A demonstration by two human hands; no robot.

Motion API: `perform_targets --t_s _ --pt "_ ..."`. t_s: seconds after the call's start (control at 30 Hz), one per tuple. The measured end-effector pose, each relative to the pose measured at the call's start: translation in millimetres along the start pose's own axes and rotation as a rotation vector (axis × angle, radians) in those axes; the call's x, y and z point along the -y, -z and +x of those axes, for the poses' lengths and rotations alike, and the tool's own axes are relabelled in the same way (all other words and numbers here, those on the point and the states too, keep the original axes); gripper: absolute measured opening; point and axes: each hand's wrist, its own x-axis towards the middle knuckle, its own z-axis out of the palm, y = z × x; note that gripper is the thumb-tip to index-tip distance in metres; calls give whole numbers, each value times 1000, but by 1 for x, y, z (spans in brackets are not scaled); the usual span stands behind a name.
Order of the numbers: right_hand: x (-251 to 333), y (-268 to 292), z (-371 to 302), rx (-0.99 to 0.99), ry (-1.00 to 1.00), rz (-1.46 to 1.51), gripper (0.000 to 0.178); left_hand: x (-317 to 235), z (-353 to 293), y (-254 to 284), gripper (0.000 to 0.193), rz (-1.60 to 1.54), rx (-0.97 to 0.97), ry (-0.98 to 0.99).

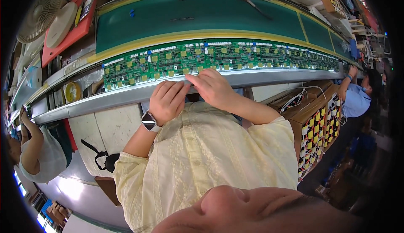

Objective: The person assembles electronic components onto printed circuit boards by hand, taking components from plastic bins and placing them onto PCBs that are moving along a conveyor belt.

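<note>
While the PCBs (pixel 219 56) lay just beyond the metal rail (pixel 261 78), L hand (pixel 169 100) curled over it, fingers together; R hand (pixel 215 90) alongside, fingers close, can't tell if clamped. Careless knuckle brush prob. could've knocked comps. askew.

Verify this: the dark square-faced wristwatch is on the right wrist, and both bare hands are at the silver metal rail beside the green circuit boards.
Wrong side: the head view shows the wristwatch worn on the left. The left hand and right hand are indeed at the rail beside the boards.
</note>
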Motion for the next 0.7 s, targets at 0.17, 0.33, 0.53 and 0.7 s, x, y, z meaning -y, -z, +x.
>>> perform_targets --t_s 0.17,0.33,0.53,0.7 --pt "3 -2 -4 29 13 -52 51 0 0 -1 42 22 7 -22" --pt "-2 3 -17 -47 50 -88 39 -1 -1 -4 41 96 22 -49" --pt "0 2 -20 -31 53 -128 35 -3 -2 -8 38 122 0 -57" --pt "1 -1 -20 -53 52 -136 28 -4 -2 -10 38 92 -16 -36"
